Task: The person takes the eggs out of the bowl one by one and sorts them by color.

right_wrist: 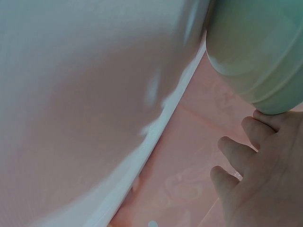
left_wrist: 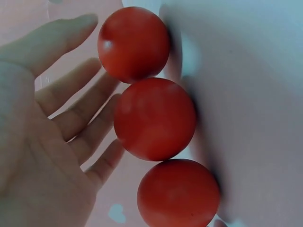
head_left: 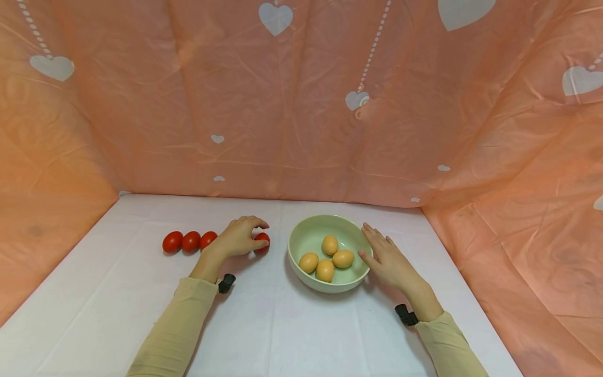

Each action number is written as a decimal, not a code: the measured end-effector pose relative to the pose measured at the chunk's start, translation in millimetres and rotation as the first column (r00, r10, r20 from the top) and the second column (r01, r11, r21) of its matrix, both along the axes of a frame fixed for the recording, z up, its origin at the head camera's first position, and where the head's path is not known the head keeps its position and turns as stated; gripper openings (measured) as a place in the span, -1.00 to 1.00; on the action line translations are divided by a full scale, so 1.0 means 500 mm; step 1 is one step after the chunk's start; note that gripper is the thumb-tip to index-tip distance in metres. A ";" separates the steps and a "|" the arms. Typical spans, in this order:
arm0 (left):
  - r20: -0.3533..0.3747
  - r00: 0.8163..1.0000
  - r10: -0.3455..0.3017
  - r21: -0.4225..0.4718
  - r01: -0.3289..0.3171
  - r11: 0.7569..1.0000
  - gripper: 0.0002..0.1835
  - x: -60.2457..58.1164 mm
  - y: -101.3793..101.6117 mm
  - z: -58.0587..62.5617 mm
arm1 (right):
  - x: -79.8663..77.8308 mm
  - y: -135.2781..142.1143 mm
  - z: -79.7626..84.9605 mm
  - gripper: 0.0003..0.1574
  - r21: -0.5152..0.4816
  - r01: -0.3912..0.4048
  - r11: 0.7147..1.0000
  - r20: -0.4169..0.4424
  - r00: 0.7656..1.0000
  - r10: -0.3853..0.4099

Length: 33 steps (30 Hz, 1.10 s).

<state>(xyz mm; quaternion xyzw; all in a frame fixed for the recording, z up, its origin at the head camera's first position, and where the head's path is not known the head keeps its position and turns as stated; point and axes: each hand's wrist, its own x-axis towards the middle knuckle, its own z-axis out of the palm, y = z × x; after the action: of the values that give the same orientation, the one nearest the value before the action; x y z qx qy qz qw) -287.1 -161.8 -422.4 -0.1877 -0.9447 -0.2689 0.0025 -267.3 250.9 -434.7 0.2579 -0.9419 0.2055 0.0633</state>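
Observation:
A row of smooth red eggs lies on the table to the left of a pale green bowl. Over the right part of this row is my left hand, thumb and fingers spread about the end red egg. In the left wrist view, a small gap shows between the thumb and the top red egg; the hand hides part of the row in the head view. My right hand lies with straight fingers at the bowl's right rim. Several yellow eggs sit inside the bowl.
White cloth covers the table. An orange curtain with pale hearts hangs along the back and both sides. Dark wrist cameras are strapped at both sleeves.

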 end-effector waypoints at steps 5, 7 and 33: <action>-0.082 0.997 -0.001 0.058 0.006 0.998 -0.56 -0.002 0.008 0.002 | -0.002 0.001 -0.003 -0.13 0.000 -0.002 1.000 0.000 1.000 0.002; -0.117 0.993 -0.009 0.084 0.019 0.996 -0.57 -0.003 0.014 0.004 | -0.002 0.000 -0.004 -0.13 -0.001 -0.003 1.000 -0.001 1.000 0.003; -0.297 0.931 -0.213 0.190 0.277 0.942 -0.67 -0.011 0.173 0.038 | -0.001 0.001 -0.003 -0.13 -0.008 0.002 1.000 0.004 1.000 -0.002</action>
<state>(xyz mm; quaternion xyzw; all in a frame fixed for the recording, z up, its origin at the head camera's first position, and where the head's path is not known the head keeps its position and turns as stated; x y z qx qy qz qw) -292.7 -75.4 -403.6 -0.3384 -0.8669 -0.3457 0.1200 -267.7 251.4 -436.1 0.2562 -0.9416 0.2095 0.0626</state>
